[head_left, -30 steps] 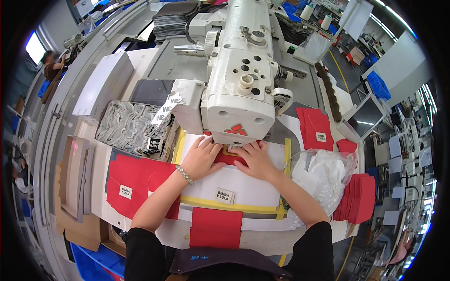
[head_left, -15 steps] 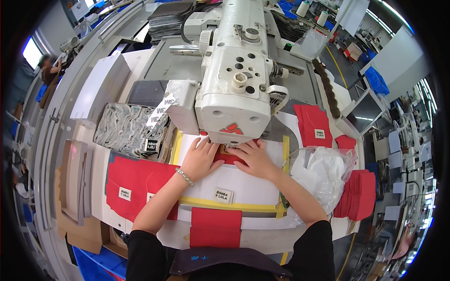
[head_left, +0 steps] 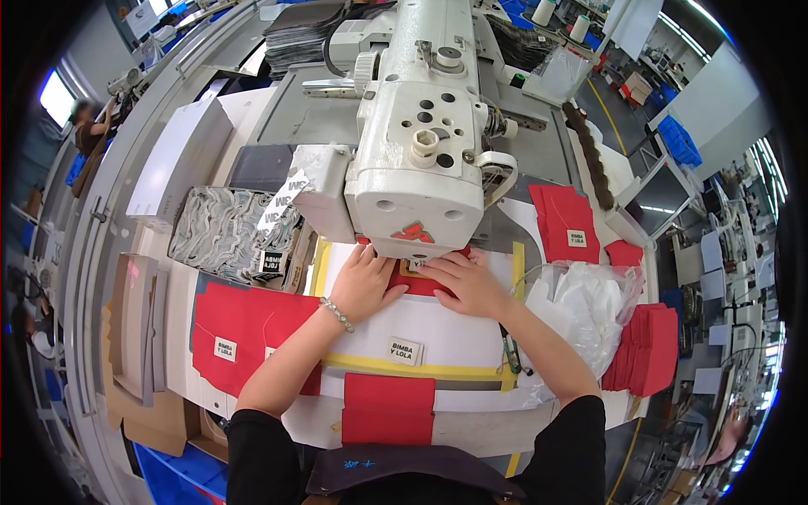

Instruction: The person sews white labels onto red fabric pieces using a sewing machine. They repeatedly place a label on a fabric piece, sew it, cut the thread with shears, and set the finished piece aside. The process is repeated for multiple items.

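Under the head of a white sewing machine [head_left: 417, 194], a red piece [head_left: 425, 284] with a small patch [head_left: 417, 266] in a frame lies on a white sheet [head_left: 412, 316] edged with yellow tape. My left hand [head_left: 364, 282] rests flat on its left side, fingers apart, a bead bracelet at the wrist. My right hand [head_left: 463, 282] lies on the right side, fingers stretched toward the patch, thumb apart; some fingertips are hard to make out. A loose printed tag [head_left: 405, 352] lies below my hands. Small tools [head_left: 509, 353] sit beside my right forearm.
Red pieces [head_left: 231, 320] lie at left, front, upper right and right. A tray of folded strips [head_left: 219, 236], a white box [head_left: 177, 160], open cartons [head_left: 135, 328] and a plastic bag of white material [head_left: 581, 311] surround the work area. A co-worker [head_left: 88, 130] is at far left.
My right hand and forearm have shifted a little to the right, showing more of the tools beside the forearm. The view has shifted slightly. My left hand stays on the red piece.
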Demonstrator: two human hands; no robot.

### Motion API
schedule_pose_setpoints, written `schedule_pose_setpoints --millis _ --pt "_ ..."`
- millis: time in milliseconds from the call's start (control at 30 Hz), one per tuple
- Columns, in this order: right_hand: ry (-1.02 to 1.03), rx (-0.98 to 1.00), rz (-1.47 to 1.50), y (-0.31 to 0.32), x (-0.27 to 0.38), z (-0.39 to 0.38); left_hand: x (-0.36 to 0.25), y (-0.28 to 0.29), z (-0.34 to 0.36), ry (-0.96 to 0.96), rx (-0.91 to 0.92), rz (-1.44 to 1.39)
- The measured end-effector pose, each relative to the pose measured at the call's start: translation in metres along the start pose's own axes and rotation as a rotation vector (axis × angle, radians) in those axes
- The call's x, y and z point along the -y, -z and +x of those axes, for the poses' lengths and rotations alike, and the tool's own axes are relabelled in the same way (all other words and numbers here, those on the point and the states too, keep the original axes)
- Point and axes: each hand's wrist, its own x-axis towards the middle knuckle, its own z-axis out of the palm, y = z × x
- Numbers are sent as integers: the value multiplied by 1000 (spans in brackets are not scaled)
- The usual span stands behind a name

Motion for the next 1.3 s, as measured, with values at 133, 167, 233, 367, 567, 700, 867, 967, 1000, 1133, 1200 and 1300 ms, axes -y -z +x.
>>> schedule_pose_setpoints --millis 133,167,233,367,567,700,867,967,1000,1133,1200,1300 --pt "25 -2 -3 3 -2 9 0 0 0 -9 -11 16" --pt "39 3 -5 3 -4 11 0 -1 0 -13 -24 22" --pt "70 13 -10 3 -6 15 -1 -1 0 4 -14 11" --pt "48 39 -15 6 -2 16 -2 -1 0 8 -20 -2" --pt "91 -28 -11 5 -5 8 0 -4 0 -1 -41 8" --pt "136 -62 -28 3 -9 8 0 -2 0 -3 -42 8" --pt "136 -53 -15 3 -11 11 1 -2 1 -14 -38 25" --pt "125 -62 10 3 -10 12 2 -2 1 -18 -30 50" --pt "145 -71 14 3 -11 13 2 -3 2 -17 -32 52" --pt "162 -77 20 0 -13 13 1 -1 2 -9 -5 47" --pt "164 -84 15 0 -13 13 1 -1 1 -2 9 31" --pt "154 -62 17 1 -13 13 2 -4 2 -5 4 10"
